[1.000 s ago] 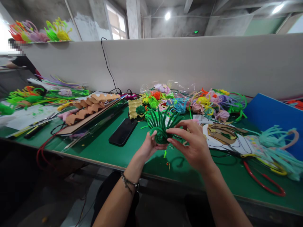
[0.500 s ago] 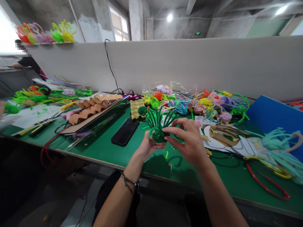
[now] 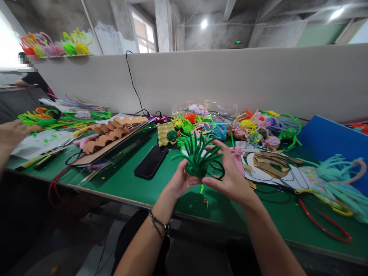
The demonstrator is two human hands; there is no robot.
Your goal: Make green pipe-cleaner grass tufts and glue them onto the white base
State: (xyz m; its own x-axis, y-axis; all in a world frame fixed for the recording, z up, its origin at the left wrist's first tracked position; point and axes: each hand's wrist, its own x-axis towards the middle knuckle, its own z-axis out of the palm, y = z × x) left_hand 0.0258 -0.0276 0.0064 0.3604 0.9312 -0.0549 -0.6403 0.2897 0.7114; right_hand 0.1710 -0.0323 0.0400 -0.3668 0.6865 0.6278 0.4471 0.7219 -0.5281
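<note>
A dark green pipe-cleaner bundle (image 3: 197, 161), with a wound base and many prongs fanning upward, is held above the table edge. My left hand (image 3: 181, 180) grips its base from the left, thumb up along the side. On the other side, my right hand (image 3: 228, 172) curves around the bundle, its thumb at the base and its fingers by the right-hand prongs. A dark green loop hangs between that thumb and fingers. Behind lies a yellow egg-carton piece (image 3: 166, 135) with a dark green ball (image 3: 171, 135) beside it.
A black phone (image 3: 151, 162) lies left of my hands on the green table (image 3: 120, 188). Farther left are egg-carton strips (image 3: 106, 140), scissors (image 3: 57, 147) and a co-worker's hand (image 3: 13, 134). Colourful pipe cleaners (image 3: 255, 128), red-handled pliers (image 3: 324, 222) and a blue board (image 3: 330, 142) are rightward.
The bundle has turned so its prongs fan toward me, hiding the coiled base. My right fingers have spread from a pinch to curve around it. The co-worker's hand has come further into view.
</note>
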